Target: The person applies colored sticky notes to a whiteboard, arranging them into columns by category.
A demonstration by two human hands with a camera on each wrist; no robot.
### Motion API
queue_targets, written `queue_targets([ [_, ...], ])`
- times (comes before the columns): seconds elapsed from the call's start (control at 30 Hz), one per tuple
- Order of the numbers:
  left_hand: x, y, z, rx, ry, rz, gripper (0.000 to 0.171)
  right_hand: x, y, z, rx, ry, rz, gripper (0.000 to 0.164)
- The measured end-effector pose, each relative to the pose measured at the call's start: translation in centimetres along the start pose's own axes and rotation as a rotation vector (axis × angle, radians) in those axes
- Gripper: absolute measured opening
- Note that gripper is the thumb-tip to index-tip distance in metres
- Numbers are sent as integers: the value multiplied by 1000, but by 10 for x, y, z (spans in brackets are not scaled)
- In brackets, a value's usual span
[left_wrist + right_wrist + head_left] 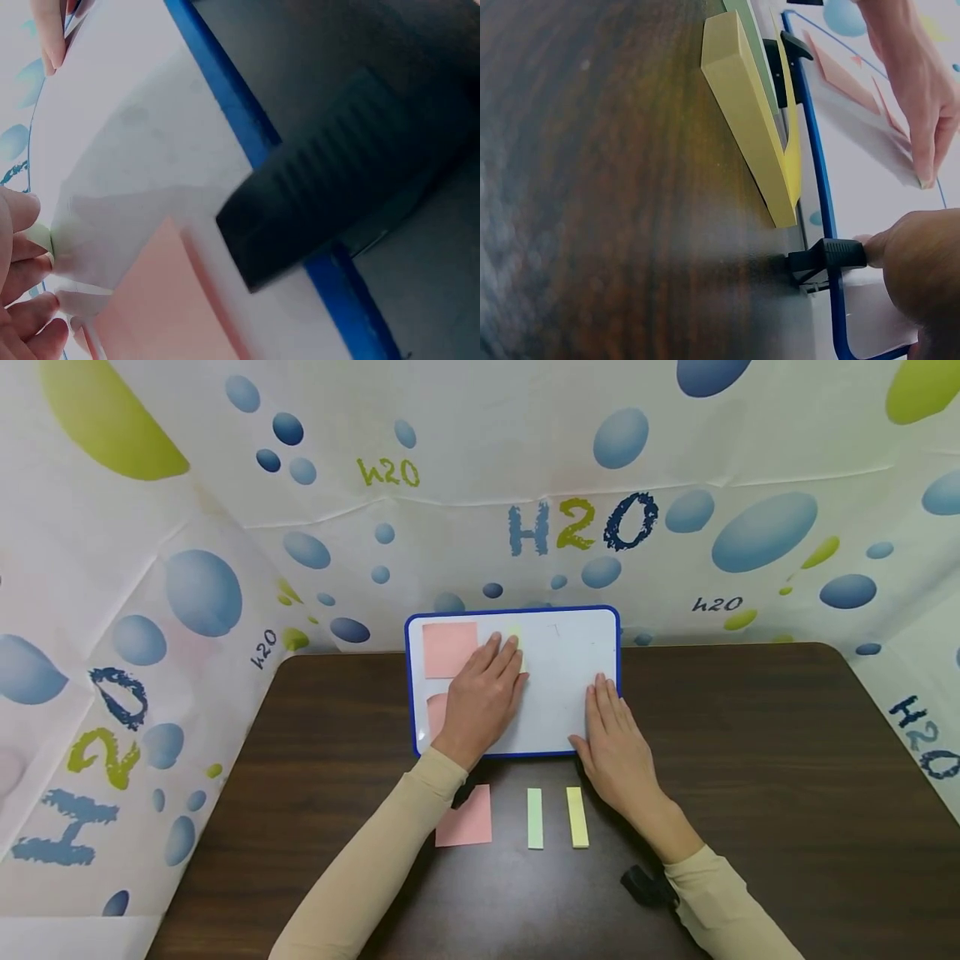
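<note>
Left hand (483, 697), fingers extended, touching a narrow pale-green paper strip (514, 632) lying on a blue-framed rectangular whiteboard (558, 714), beside a square pink paper note (448, 650), right hand (621, 743) resting straight-fingered along the right edge.

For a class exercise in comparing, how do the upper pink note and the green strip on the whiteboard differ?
The upper pink note is broad and squarish; the green strip is narrow. In the head view, the left hand partly covers the green strip but leaves most of the upper pink note showing. Both lie on the whiteboard.
</note>
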State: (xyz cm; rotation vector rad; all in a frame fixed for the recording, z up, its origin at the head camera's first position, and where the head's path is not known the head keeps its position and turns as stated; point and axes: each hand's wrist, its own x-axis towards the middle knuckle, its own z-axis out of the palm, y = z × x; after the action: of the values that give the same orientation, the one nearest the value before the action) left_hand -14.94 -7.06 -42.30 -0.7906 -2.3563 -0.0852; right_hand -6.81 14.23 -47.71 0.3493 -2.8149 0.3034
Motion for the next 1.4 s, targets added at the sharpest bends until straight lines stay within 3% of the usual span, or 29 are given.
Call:
queue_targets([
  [0.67, -9, 5, 1, -8, -15, 31, 36, 1, 2, -2, 2, 27, -11, 77],
  [0.97, -9, 4, -1, 46, -32, 32, 37, 3, 2, -2, 7, 19, -11, 77],
  [1.4, -13, 9, -5, -5, -74, 19, 36, 5, 5, -5, 10, 12, -14, 78],
])
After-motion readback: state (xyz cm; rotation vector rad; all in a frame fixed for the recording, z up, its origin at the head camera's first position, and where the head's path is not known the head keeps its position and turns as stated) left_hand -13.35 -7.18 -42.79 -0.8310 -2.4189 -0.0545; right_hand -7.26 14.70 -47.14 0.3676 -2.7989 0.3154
